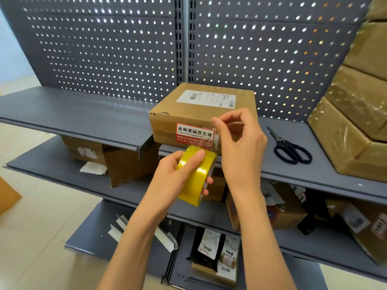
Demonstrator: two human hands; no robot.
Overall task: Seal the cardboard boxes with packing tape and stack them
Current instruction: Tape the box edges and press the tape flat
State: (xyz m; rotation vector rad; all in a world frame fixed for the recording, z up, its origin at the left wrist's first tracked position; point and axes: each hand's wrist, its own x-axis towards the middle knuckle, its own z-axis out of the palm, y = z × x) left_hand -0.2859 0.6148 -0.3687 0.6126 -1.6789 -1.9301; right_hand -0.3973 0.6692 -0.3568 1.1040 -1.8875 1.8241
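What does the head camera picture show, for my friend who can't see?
A left hand holds a yellow tape roll while the right hand pinches its clear end before a cardboard box on a grey shelf, scissors nearby.

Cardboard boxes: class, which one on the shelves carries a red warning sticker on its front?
The cardboard box on the upper shelf, right behind the hands, with a white shipping label on top; the stacked boxes at right are plain.
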